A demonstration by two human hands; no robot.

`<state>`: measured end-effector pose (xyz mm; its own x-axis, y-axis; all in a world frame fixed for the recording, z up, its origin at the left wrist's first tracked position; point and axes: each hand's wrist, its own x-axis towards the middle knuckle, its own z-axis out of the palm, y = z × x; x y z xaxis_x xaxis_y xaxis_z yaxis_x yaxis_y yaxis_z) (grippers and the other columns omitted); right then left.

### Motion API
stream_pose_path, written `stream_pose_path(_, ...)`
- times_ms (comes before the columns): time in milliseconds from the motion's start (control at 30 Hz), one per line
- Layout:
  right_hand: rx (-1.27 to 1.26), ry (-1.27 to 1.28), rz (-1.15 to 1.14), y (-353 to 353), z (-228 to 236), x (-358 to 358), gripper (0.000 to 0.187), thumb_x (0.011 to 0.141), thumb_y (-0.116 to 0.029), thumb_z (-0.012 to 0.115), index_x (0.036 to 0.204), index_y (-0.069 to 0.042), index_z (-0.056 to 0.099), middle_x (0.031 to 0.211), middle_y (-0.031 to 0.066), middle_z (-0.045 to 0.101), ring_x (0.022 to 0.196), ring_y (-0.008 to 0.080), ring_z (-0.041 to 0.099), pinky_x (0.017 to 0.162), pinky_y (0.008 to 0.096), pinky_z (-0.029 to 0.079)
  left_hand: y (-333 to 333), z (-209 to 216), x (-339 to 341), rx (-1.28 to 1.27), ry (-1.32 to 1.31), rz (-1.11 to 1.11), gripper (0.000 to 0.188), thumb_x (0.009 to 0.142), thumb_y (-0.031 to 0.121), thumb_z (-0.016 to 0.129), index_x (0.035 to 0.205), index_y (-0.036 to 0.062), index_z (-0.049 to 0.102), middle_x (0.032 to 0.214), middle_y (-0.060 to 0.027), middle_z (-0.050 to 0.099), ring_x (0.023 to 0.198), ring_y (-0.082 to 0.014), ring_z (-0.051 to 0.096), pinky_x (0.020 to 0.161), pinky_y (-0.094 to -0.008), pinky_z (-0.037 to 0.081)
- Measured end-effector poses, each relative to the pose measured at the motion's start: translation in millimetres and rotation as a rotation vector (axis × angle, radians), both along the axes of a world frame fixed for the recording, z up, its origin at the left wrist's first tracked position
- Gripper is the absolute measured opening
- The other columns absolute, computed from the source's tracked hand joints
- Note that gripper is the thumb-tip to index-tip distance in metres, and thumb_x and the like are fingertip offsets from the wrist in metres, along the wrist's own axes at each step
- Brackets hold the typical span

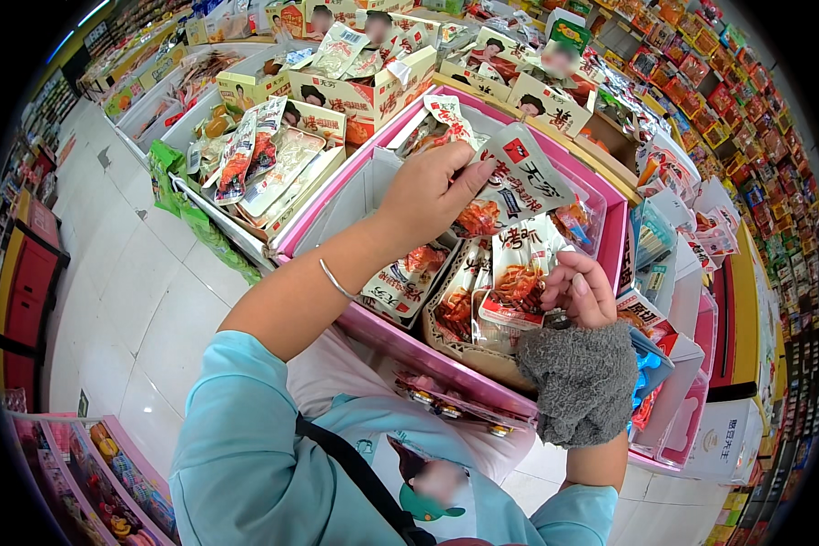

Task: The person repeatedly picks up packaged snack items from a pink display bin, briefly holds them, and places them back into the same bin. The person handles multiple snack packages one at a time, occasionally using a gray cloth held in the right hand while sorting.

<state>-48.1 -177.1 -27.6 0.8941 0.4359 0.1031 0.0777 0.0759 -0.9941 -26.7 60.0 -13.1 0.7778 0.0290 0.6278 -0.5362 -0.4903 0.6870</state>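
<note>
My left hand (439, 189) pinches a white snack packet (524, 175) by its edge, thumb on top. Roasted meat is pictured on the packet's lower part, and it is held tilted above a pink-rimmed bin (378, 341). Lower and to the right, my right hand (581, 289) has loosely curled fingers with gaps between them. It is beside upright meat-snack packets (516, 278) in a cardboard carton (471, 353); whether the fingertips touch them, I cannot tell. More packets (405, 278) lie in the bin left of the carton. A grey fuzzy band (578, 382) wraps my right wrist.
Open display boxes (359, 96) of packets line the far side. A white bin (246, 223) with a green bag (191, 214) on its edge stands left. Blue and red packages (646, 364) fill boxes on the right. Shelves of snacks (728, 100) rise behind; tiled floor (123, 282) runs left.
</note>
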Motion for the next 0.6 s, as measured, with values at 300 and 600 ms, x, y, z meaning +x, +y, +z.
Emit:
stream_pose_path(300, -0.001, 0.011, -0.011, 1.2, 1.9, -1.4, 0.03, 0.085, -0.022, 0.043, 0.107, -0.003, 0.045, 0.084, 0.002, 0.051, 0.071, 0.0098, 0.048, 0.066, 0.0235, 0.04, -0.4, -1.5, 0.8, 0.01, -0.012, 0.011, 0.034, 0.082, 0.027, 0.048, 0.063, 0.0006, 0.04, 0.055, -0.0139, 0.039, 0.051, -0.0289, 0.04, 0.047, -0.0359, 0.031)
stream_pose_path(600, 0.008, 0.01, -0.013, 2.9, 4.1, -3.1, 0.03, 0.085, -0.022, 0.043, 0.107, -0.002, 0.045, 0.083, 0.0022, 0.051, 0.071, 0.0099, 0.048, 0.066, 0.0234, 0.04, 2.0, -6.5, 5.9, -0.076, -0.034, 0.009, 0.036, 0.082, 0.029, 0.047, 0.064, 0.0, 0.039, 0.055, -0.0121, 0.037, 0.05, -0.0248, 0.036, 0.048, -0.0331, 0.031)
